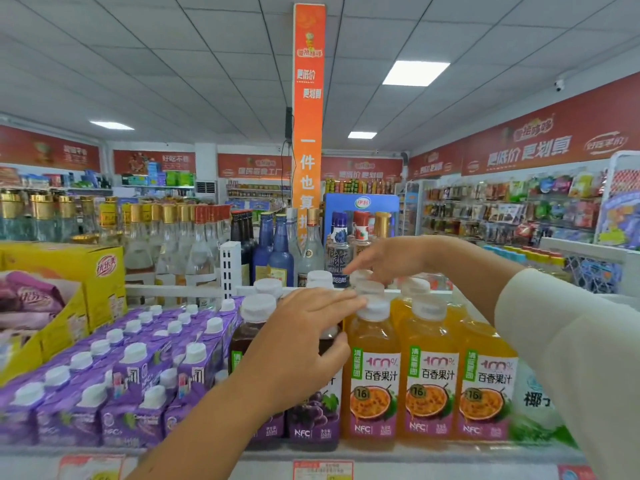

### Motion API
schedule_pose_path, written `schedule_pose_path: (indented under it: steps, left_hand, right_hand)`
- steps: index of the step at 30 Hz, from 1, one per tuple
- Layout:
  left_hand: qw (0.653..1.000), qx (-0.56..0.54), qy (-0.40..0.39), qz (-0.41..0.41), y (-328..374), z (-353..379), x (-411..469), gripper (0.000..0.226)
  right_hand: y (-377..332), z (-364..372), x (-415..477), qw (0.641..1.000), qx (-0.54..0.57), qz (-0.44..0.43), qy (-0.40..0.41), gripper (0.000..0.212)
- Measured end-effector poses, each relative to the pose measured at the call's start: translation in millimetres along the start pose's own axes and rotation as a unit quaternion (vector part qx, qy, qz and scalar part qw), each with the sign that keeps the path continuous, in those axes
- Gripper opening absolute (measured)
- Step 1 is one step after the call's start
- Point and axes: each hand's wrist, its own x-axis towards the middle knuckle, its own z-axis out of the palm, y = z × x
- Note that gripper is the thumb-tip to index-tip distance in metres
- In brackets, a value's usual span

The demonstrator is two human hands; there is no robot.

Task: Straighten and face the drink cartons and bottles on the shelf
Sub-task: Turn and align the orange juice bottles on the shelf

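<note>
Purple drink cartons (138, 372) with white caps fill the shelf's left part in several rows. Right of them stand dark grape juice bottles (313, 414), then orange passion-fruit juice bottles (374, 386) in three front columns, labels facing me. My left hand (304, 341) lies over the top of the front grape juice bottle, thumb round its shoulder, fingertips reaching the nearest orange bottle's white cap (375, 308). My right hand (384, 261) reaches in from the right over the back rows, its straight fingers touching a rear bottle's cap (362, 277).
A white coconut drink bottle (535, 396) stands at the far right, partly behind my sleeve. A yellow open box (72, 271) sits left of the cartons. Glass liquor bottles (194, 244) line the shelf behind. Price tags (322, 469) hang on the shelf's front edge.
</note>
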Motion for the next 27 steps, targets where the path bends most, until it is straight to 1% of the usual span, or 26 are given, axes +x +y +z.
schedule_pose_path:
  steps: [1,2,5,7,10,12,13,15,18,20,21,23,25,27]
  left_hand:
    - [1.000,-0.002,0.001,-0.001,0,0,0,0.050]
    - [1.000,-0.004,0.001,-0.002,1,0,0,0.050]
    - [1.000,-0.003,0.003,-0.002,2,0,0,0.049]
    - [1.000,-0.004,0.004,-0.006,2,0,0,0.050]
    - [1.000,-0.007,0.005,-0.006,1,0,-1,0.050]
    - [1.000,-0.009,0.004,-0.008,0,0,-1,0.050]
    - [1.000,-0.008,0.003,-0.008,0,0,0,0.049]
    - [1.000,-0.006,0.004,-0.004,0,0,0,0.048]
    - [1.000,-0.014,0.004,-0.010,0,-2,-1,0.045]
    - [1.000,-0.013,0.006,-0.010,-1,-2,-2,0.044]
    - [1.000,-0.014,0.012,-0.006,0,-2,-2,0.043]
    - [0.999,-0.026,0.018,-0.004,3,-4,0,0.039]
    - [0.999,-0.026,0.021,-0.013,5,-5,3,0.041]
    - [0.999,-0.021,0.031,-0.027,8,-3,5,0.050]
  right_hand:
    - [-2,1,1,1.000,-0.015,0.003,-0.025,0.050]
    - [-3,2,3,0.999,-0.022,0.001,-0.031,0.052]
    - [-6,7,8,1.000,-0.017,-0.010,0.002,0.053]
    - [-2,11,10,0.999,0.005,-0.010,0.032,0.048]
    - [4,10,2,0.989,0.087,-0.031,0.118,0.039]
    - [3,-2,-10,0.975,0.081,-0.054,0.200,0.037]
    - [1,-10,-19,0.966,0.080,-0.062,0.239,0.037]
    - [-5,-26,-38,0.938,0.118,-0.080,0.317,0.036]
    - [-17,-45,-71,0.870,0.190,-0.105,0.442,0.028]
    - [-28,-54,-95,0.831,0.212,-0.115,0.501,0.021]
    - [-33,-58,-108,0.821,0.220,-0.118,0.514,0.019]
    - [-42,-59,-132,0.816,0.241,-0.118,0.511,0.021]
    - [-47,-50,-152,0.823,0.267,-0.109,0.489,0.022]
    - [-47,-30,-166,0.832,0.298,-0.095,0.458,0.020]
